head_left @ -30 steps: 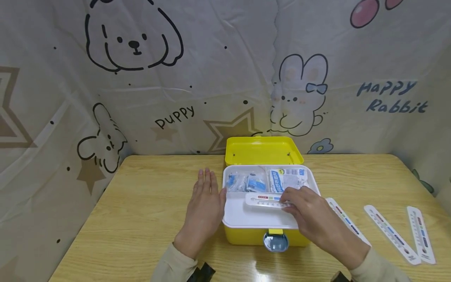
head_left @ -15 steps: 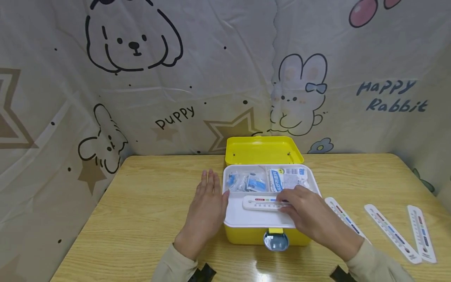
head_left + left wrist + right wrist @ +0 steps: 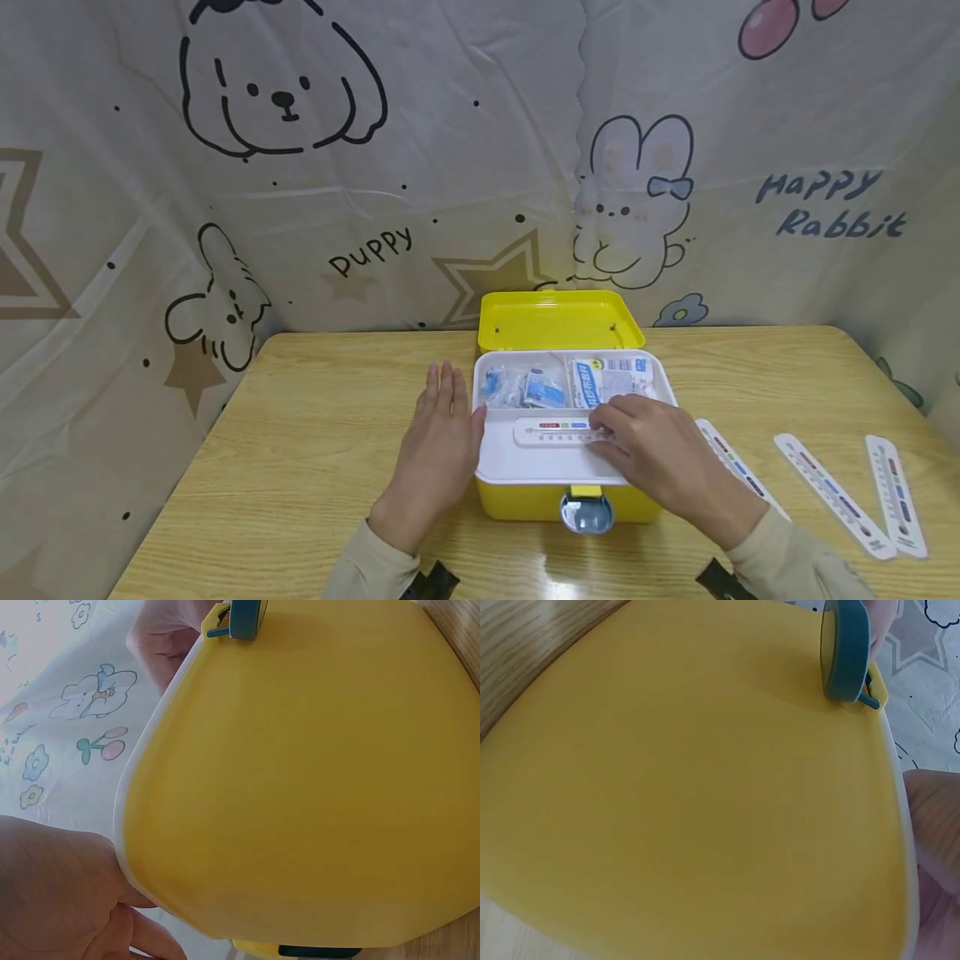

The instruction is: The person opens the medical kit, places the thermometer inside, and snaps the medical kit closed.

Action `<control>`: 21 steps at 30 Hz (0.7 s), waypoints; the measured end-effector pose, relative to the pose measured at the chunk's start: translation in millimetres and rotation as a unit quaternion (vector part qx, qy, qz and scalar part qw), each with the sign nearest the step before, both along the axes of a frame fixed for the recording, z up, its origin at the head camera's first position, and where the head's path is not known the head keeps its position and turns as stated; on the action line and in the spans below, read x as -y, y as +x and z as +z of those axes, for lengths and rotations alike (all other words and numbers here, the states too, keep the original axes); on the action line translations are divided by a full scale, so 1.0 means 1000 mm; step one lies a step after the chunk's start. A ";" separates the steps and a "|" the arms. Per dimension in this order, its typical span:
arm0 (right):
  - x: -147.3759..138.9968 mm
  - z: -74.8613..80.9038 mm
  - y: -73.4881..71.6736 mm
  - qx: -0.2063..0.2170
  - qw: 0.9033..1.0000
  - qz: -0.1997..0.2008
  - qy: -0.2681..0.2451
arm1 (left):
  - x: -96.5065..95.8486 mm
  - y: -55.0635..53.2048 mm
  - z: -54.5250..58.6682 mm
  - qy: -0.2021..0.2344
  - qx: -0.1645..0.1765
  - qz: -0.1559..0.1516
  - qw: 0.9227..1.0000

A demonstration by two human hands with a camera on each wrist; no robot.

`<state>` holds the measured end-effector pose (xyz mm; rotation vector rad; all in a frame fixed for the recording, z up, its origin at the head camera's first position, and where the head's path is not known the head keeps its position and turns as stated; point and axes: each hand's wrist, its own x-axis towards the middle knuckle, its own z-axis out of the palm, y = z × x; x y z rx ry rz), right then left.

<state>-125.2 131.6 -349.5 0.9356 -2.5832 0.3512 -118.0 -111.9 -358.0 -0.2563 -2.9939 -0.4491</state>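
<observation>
A yellow box (image 3: 517,503) stands on the table with its yellow lid (image 3: 561,322) raised behind it and a white tray (image 3: 528,467) across its top. My right hand (image 3: 671,450) pinches the right end of a white thermometer (image 3: 551,432) marked with coloured bands, lying crosswise over the tray's front section. My left hand (image 3: 441,454) rests along the tray's left side, fingers straight and thumb at the rim. Both wrist views are filled mostly by the box's yellow wall (image 3: 300,780), with the hands only partly visible at its white rim.
Behind the thermometer, the tray's back compartments hold bagged blue-and-white packets (image 3: 543,389) and a flat printed packet (image 3: 613,380). A grey-blue latch (image 3: 587,514) hangs at the box's front. Three more thermometers (image 3: 834,497) lie on the wooden table (image 3: 300,467) at right. A printed cloth (image 3: 450,167) hangs behind.
My right hand has shifted the thermometer slightly left and toward the front of the tray. The left hand has barely moved, its thumb now a little further over the rim.
</observation>
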 end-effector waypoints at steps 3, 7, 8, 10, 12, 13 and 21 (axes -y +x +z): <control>0.000 0.000 0.000 0.008 1.000 -0.011 -0.002 | -0.001 0.000 0.000 -0.002 0.000 0.001 1.000; -0.005 0.000 0.001 0.039 0.999 -0.031 -0.019 | -0.001 -0.001 0.001 -0.013 0.000 0.003 1.000; -0.008 0.000 0.001 0.042 0.998 -0.034 -0.031 | -0.001 -0.001 0.001 -0.015 0.000 0.003 1.000; -0.015 -0.001 0.002 0.036 0.997 -0.041 -0.059 | -0.001 -0.001 0.000 -0.017 0.002 0.002 1.000; -0.023 -0.002 0.001 0.017 0.995 -0.045 -0.090 | -0.001 -0.001 0.000 -0.016 0.005 0.003 1.000; -0.027 -0.002 0.001 0.003 0.994 -0.046 -0.102 | -0.001 0.000 0.000 -0.016 0.006 0.004 1.000; -0.058 -0.011 0.005 -0.039 0.988 -0.088 -0.122 | -0.001 0.002 0.002 -0.016 0.007 0.011 1.000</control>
